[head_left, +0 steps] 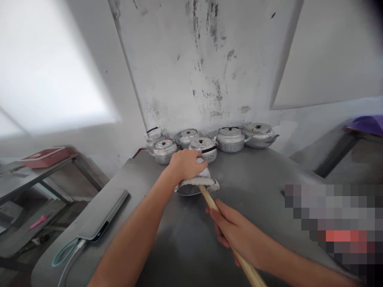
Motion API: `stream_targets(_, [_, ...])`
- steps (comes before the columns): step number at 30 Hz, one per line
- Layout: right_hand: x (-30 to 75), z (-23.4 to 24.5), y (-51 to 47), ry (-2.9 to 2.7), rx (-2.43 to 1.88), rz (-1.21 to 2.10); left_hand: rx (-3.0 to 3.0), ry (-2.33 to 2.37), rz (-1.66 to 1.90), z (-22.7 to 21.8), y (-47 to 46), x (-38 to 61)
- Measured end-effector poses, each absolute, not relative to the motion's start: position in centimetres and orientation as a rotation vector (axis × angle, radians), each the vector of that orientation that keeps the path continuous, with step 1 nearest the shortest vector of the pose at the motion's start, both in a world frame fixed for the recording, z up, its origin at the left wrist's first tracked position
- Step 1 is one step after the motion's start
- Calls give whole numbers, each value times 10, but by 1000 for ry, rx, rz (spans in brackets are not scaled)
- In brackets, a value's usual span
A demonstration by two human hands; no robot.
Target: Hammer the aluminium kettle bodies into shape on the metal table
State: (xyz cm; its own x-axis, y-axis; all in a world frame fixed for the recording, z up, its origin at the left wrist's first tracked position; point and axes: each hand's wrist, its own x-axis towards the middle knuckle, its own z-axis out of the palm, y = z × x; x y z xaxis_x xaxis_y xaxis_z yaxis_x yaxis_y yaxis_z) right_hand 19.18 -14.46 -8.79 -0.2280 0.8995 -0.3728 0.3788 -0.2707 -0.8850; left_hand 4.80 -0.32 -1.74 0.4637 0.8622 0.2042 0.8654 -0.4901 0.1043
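Near the middle of the table, my left hand (186, 164) is closed over the top of a small dented metal vessel (204, 173), perhaps a kettle. Its wide mouth, with a pale uneven rim, is tilted towards me. My right hand (229, 227) is wrapped around a long wooden stick (249, 271). The stick's far end meets the rim at the mouth; whether it goes inside I cannot tell. Just behind my left hand stands a silver kettle (203, 145) with a black handle. Part of the vessel is hidden under my fingers.
More silver kettles (230, 140) line the back of the grey table (185, 247) by the stained wall. A power bank (103, 215) with cables lies at the left edge. Beyond it, a side table bears a red basket (44, 157). Something purple (368, 124) sits at far right.
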Motion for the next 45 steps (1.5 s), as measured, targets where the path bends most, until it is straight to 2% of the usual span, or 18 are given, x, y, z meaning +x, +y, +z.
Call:
stream_targets(30, [199, -104, -144, -1592, -1530, 1513, -2658, -1559, -349, -17, -4, 48])
stream_targets(45, [200, -97, -144, -1622, -1582, 1514, -2666, -1574, -351, -17, -3, 48])
